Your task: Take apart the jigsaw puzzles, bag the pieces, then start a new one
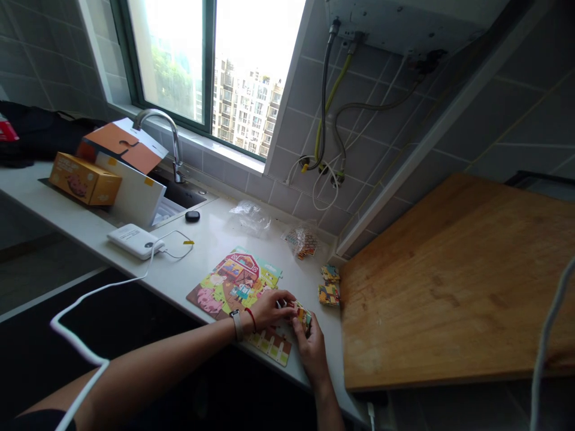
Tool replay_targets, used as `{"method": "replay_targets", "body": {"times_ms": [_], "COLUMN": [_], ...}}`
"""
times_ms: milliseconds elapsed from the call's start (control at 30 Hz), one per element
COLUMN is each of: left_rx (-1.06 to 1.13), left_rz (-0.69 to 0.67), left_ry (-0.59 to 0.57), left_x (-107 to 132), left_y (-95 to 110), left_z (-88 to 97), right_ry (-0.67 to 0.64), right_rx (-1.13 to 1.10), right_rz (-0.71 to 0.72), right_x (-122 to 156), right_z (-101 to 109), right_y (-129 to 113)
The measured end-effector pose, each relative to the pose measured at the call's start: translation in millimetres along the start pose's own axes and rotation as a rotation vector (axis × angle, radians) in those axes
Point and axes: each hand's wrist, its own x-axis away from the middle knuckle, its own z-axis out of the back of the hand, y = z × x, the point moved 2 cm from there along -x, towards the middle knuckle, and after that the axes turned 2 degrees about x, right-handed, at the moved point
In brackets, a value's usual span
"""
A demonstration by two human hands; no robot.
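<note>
A partly assembled farm jigsaw puzzle (233, 278) with a red barn and pink pig lies flat on the white counter (211, 239). My left hand (269, 308), with a watch and red string at the wrist, rests on the puzzle's right edge, fingers curled down on it. My right hand (309, 341) is beside it, fingers pinched on a small colourful puzzle piece (303, 314) at that edge. Two loose stacks of pieces (329, 287) lie to the right. A clear bag of pieces (302, 241) sits behind.
A large wooden board (449, 281) covers the counter on the right. A white power bank (135, 240) with cable, a black small object (192, 216), a sink with faucet (168, 134), an orange box (85, 179) and a white-orange box (130, 173) stand left.
</note>
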Motion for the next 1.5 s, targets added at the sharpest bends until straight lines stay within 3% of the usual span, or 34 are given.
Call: {"method": "replay_targets", "body": {"times_ms": [200,367,733,1100,1200,1333,1500], "left_rx": [-0.023,-0.078,0.038,-0.106,-0.212,-0.349,-0.504], "left_rz": [0.009,-0.039,-0.013,-0.083,-0.091,-0.158,-0.303], "left_ry": [-0.018,0.035,0.008,0.156,0.081,-0.113,-0.348], "left_x": [1.6,3.0,3.8,2.0,7.3,31.1,65.4], "left_y": [6.8,15.9,14.7,22.2,26.9,33.9,24.2], "left_z": [1.3,4.1,2.2,10.1,16.8,21.4,9.3], "right_ry": [0.064,0.107,0.181,0.206,0.217,0.214,0.209], "right_rx": [0.035,-0.006,-0.139,-0.160,-0.183,-0.221,-0.260], "right_rz": [0.044,0.029,-0.124,-0.162,-0.170,-0.194,-0.229], "right_x": [0.2,-0.1,0.4,1.4,2.5,4.1,6.5], "right_z": [-1.5,0.4,5.5,7.3,8.6,8.9,8.2], "right_y": [-1.2,-1.4,5.7,8.3,15.5,19.3,16.7]}}
